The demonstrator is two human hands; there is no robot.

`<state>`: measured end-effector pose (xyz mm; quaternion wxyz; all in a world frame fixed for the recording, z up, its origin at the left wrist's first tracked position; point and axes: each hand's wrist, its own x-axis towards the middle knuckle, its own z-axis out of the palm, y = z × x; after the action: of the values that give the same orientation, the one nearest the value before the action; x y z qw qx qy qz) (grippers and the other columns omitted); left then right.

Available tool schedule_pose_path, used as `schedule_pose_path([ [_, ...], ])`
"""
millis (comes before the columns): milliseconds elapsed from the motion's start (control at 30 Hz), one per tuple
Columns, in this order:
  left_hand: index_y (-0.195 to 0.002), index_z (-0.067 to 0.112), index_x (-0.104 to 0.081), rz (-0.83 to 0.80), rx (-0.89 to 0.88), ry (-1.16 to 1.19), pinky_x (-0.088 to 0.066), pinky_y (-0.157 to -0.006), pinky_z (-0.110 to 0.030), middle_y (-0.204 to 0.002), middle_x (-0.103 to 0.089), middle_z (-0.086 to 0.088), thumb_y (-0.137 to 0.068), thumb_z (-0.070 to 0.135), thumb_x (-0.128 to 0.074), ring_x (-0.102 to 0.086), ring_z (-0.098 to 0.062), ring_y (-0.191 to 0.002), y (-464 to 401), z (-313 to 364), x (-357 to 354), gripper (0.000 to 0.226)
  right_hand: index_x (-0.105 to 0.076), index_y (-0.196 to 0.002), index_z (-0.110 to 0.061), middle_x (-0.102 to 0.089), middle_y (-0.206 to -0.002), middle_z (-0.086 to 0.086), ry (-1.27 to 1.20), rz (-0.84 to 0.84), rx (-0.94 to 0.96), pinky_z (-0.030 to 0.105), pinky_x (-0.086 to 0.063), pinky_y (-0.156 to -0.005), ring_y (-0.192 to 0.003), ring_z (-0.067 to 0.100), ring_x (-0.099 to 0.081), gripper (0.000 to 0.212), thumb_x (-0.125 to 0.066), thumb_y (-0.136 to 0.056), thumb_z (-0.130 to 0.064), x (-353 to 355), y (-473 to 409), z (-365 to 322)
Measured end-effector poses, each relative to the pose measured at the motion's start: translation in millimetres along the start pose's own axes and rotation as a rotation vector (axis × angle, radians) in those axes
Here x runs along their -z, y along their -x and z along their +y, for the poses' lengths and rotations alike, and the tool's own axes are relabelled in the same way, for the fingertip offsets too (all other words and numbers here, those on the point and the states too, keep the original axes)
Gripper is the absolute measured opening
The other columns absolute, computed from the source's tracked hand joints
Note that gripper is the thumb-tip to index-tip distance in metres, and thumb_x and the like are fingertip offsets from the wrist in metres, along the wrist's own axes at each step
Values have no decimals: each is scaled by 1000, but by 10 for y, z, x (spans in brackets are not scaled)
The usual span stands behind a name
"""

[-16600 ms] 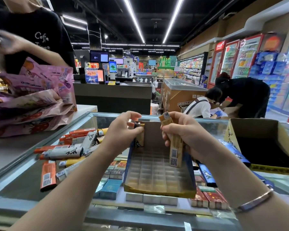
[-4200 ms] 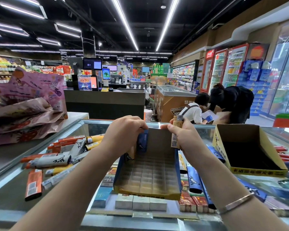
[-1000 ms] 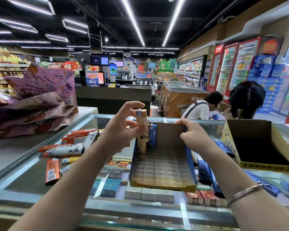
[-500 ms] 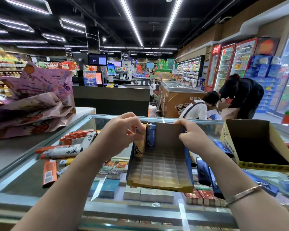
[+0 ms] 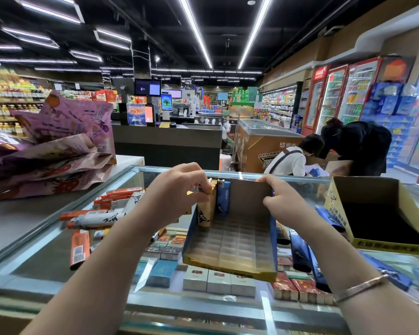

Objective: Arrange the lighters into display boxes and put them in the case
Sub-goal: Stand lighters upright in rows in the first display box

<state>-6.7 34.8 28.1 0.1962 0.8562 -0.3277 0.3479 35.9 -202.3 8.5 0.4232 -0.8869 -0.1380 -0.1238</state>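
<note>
Left hand (image 5: 177,192) pinches a yellow lighter (image 5: 203,209) upright in the display box (image 5: 230,240) (beside a blue lighter (image 5: 222,199)); right hand (image 5: 279,201) grips the box's right wall.

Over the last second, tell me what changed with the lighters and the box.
The left hand lowered the yellow lighter from above the display box into its back row, beside the blue lighter, still pinching it. The right hand kept gripping the box's right wall; the blue lighter stayed.
</note>
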Motion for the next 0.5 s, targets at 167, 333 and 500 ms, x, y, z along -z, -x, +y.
schedule_pose_path([
  [167,-81,16,-66,-89,42,86,-54,-70,-26,-91,-57,8,-78,11,-72,-61,-7,-81,-13,-34,-57,9,-50,-107,-24,-55,-103,6,13,-34,-5,23,-45,-63,-91,19,-53,42,-38,-84,9,7,-3,-11],
  [333,-79,26,-61,-95,216,282,-49,-72,-14,-104,-46,19,-78,15,-72,-53,2,-94,24,-144,-151,16,-50,-109,-23,-55,-105,6,-13,-61,-11,20,-43,-61,-93,19,-53,40,-38,-87,8,4,14,-9],
  [500,-97,52,-44,-213,380,465,-49,-66,-14,-110,-38,24,-77,17,-74,-54,-5,-91,63,-176,-252,50,-51,-113,-18,-58,-89,4,17,57,72,33,-46,-70,-74,18,-54,21,-49,-93,-10,78,48,-76],
])
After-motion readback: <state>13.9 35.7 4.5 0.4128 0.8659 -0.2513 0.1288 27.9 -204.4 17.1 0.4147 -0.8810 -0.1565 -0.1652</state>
